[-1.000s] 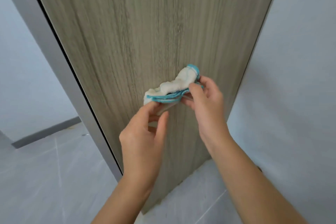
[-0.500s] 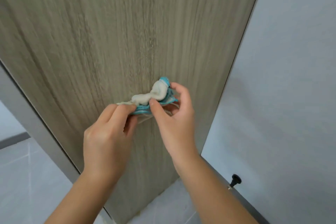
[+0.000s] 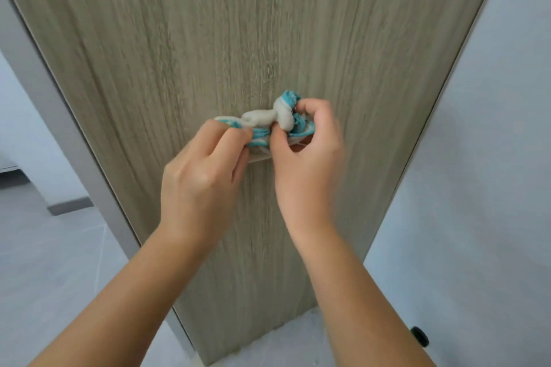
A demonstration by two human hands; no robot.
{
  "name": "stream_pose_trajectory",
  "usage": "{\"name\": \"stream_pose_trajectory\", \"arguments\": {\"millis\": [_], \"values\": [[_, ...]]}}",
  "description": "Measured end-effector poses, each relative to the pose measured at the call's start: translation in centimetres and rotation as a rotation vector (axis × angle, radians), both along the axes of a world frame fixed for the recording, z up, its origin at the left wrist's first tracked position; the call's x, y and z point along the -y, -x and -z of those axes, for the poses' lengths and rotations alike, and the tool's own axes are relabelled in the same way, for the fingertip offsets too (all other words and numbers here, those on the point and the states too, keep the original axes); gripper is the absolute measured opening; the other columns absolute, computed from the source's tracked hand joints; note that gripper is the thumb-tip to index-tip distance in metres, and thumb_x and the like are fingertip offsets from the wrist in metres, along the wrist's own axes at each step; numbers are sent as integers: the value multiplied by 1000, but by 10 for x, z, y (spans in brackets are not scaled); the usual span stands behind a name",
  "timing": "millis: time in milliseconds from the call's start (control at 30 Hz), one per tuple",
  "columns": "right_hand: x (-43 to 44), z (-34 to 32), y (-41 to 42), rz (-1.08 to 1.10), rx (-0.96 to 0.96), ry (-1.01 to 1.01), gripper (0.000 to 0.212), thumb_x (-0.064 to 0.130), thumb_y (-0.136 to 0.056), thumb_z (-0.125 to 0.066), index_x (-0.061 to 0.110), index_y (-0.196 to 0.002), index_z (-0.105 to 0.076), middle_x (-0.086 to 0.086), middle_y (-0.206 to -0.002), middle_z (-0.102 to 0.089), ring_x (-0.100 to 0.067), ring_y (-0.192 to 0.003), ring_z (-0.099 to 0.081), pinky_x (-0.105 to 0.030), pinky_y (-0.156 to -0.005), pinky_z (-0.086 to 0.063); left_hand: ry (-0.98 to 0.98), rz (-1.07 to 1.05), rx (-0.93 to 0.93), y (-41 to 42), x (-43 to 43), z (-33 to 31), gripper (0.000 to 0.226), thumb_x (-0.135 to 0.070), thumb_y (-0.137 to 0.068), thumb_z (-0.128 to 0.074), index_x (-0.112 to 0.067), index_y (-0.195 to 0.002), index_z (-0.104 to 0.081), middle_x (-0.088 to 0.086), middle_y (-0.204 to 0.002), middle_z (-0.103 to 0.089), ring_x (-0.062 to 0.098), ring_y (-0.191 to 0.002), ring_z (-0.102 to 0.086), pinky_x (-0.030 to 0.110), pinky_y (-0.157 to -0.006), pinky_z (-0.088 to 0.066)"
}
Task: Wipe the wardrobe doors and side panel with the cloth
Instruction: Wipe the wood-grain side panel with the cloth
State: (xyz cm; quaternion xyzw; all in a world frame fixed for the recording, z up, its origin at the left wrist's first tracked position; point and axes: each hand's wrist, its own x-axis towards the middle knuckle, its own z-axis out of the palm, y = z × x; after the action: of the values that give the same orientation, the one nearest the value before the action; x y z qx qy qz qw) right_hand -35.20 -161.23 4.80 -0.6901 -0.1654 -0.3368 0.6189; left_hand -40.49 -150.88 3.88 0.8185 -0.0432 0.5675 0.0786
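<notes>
Between the left hand and the right hand, a bunched white-and-teal cloth is held up, the left pinching its near end and the right curled round its far end, with the wood-grain wardrobe panel just beyond both.

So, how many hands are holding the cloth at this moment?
2. The left hand pinches the cloth at its left end; the right hand grips its bunched right end.
</notes>
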Motion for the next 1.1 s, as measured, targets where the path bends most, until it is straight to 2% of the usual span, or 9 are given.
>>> {"name": "stream_pose_trajectory", "arguments": {"millis": [100,167,267,367,533,700,833,1033,1100], "values": [[1,8,-2,24,42,19,23,5,-80,-67,14,-101,-60,1,-95,-58,-8,-87,-53,-23,-73,-46,-30,38,-34,6,0,16,10,-5,-91,-65,1,-97,-69,10,-87,-64,25,-74,-64,36,-61,-50],[1,15,-5,47,81,15,24,3,-79,-68,13,-100,-61,0,-95,-58,-8,-88,-54,-18,-74,-45,-30,40,-24,4,-1,22,8,-4,-91,-65,1,-95,-70,10,-84,-65,25,-72,-63,34,-63,-49],[4,46,-10,39,79,-4,25,3,-79,-67,13,-101,-61,0,-96,-59,-14,-90,-58,-30,-76,-50,-21,52,-35,-1,1,43,9,-3,-90,-64,-1,-85,-71,6,-73,-63,20,-64,-58,24,-60,-44],[10,97,-15,30,23,-52,24,5,-81,-66,14,-102,-60,-3,-97,-61,-22,-91,-61,-43,-75,-52,-21,112,-109,-7,5,83,12,-6,-90,-63,-5,-83,-72,4,-71,-63,20,-61,-61,26,-59,-45],[22,183,-17,81,-136,-96,25,13,-84,-64,27,-103,-57,-4,-98,-64,-25,-91,-64,-46,-75,-53,18,229,-277,-12,16,160,8,-8,-91,-64,-9,-91,-72,0,-79,-66,15,-69,-65,28,-63,-50],[32,262,-19,104,-300,-101,28,14,-84,-62,34,-103,-56,4,-97,-63,-21,-88,-64,-37,-75,-54,69,338,-404,-19,24,236,22,-9,-90,-60,-18,-110,-59,-1,-92,-70,15,-80,-68,29,-68,-52],[44,322,-22,141,-446,-61,27,7,-83,-64,25,-103,-57,3,-96,-63,-18,-87,-64,-21,-73,-52,76,320,-552,-27,32,293,30,-11,-84,-55,-18,-112,-58,1,-96,-72,19,-72,-70,32,-52,-55],[60,395,-35,156,-718,-28,28,0,-85,-65,19,-105,-58,1,-98,-64,-10,-91,-62,-8,-75,-45,58,324,-908,-41,48,365,36,-6,-73,-53,-12,-101,-73,-1,-79,-71,13,-57,-63,22,-46,-41],[64,416,-40,163,-818,-1,26,1,-85,-65,20,-101,-58,0,-97,-64,-13,-91,-61,-14,-77,-47,118,343,-1087,-44,52,382,41,-1,-67,-59,-13,-103,-72,1,-76,-71,13,-54,-63,22,-44,-42]]}}
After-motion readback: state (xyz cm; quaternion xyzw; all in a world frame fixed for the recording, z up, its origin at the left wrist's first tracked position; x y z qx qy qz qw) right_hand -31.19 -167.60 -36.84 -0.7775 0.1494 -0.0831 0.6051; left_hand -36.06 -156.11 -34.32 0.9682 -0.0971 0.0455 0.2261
